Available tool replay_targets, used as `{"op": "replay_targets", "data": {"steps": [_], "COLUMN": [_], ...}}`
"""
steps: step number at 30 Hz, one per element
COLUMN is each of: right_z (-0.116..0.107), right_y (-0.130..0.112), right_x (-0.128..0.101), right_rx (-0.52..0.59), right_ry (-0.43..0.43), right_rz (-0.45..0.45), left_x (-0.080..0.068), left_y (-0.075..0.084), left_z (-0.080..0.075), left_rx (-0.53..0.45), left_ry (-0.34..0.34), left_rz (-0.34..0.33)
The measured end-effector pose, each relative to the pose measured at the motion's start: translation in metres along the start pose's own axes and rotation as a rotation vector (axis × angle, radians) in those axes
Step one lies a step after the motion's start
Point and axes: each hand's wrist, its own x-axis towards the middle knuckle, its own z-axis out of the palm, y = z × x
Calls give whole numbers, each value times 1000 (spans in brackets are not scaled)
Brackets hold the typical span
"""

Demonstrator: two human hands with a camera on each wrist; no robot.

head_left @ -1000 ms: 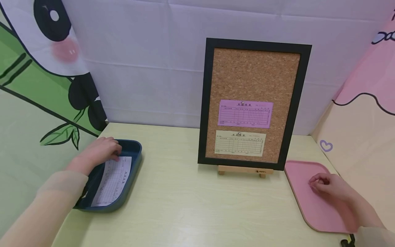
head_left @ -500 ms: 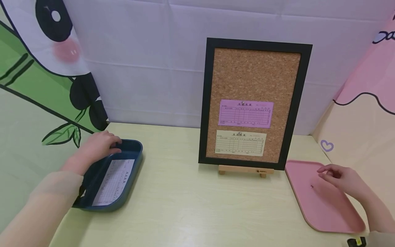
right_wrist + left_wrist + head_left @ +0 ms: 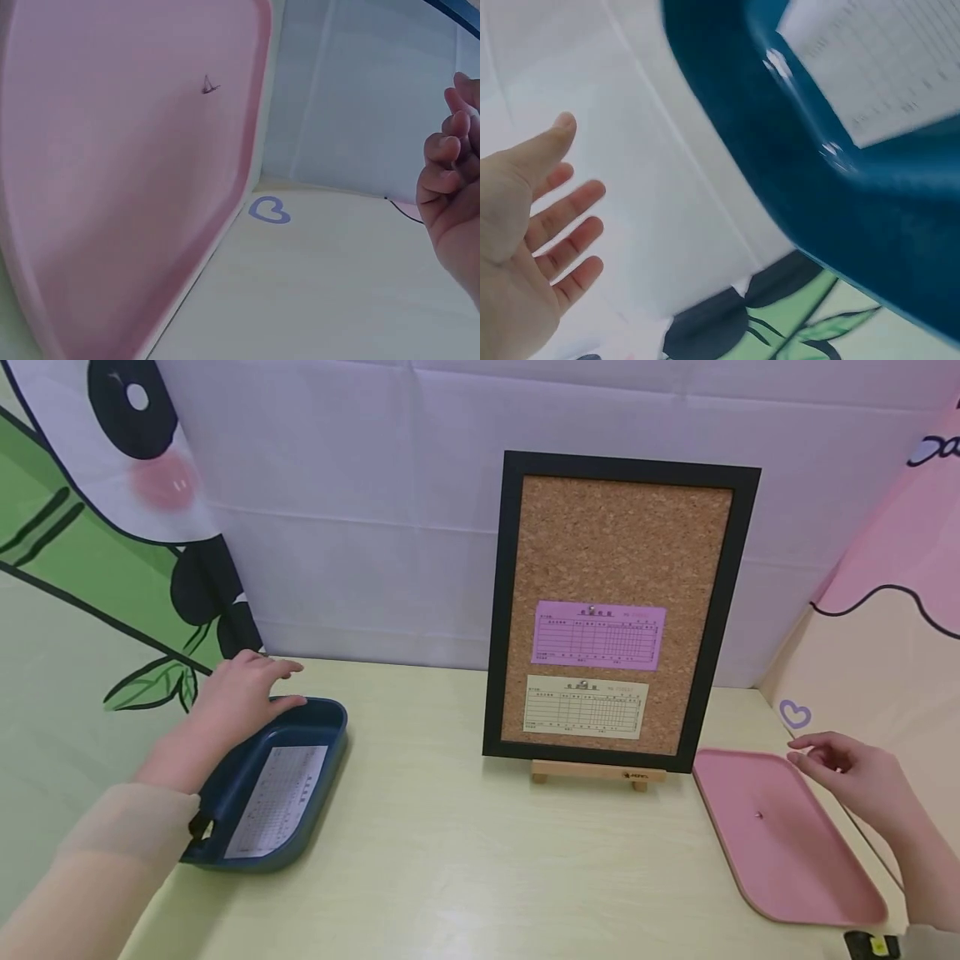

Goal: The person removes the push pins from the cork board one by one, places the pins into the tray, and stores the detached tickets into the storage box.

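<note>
My left hand [image 3: 243,697] hovers over the far left part of a dark blue tray [image 3: 335,760]. Its fingers are extended with the thumb apart, and nothing lies between them. A white printed form slip [image 3: 277,802] lies inside this tray. My right hand [image 3: 858,777] is raised near the far right edge of a pink tray [image 3: 810,868]. Loosely bent fingers, visible in the right wrist view, show no object held. On the pink tray sits a tiny metallic piece [image 3: 209,86], like a small pin, apart from the hand.
A black-framed cork board [image 3: 626,543] stands on a small wooden easel [image 3: 600,770]. Pinned to it are a purple slip [image 3: 598,636] and a cream slip [image 3: 585,707]. A black-and-yellow object [image 3: 872,945] is near the right sleeve. Printed cloth surrounds the pale table [image 3: 450,860].
My left hand has lifted off the white slip and spread its fingers. My right hand has moved up and to the right, uncovering the small metallic piece on the pink tray.
</note>
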Motion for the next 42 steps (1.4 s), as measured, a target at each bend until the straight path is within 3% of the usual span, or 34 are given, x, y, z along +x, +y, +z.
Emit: {"op": "replay_targets", "data": {"steps": [7,14,20,31,42], "right_z": [-3,0,7,21,42], "right_y": [-22,-48,-69,-111,-138], "right_x": [4,6,8,15,24], "right_rx": [29,95,203,324,371], "right_ry": [105,211,297,441,490], "right_rz": [40,61,64,95,3], "left_x": [4,9,14,23,31], "left_y": [27,55,78,118,153], "left_z": [-9,-13,-13,-6,3], "left_rx": [-33,-137,-235,-427,-541], "left_ry": [185,365,400,465,472], "left_rz": [32,48,21,55,91]}}
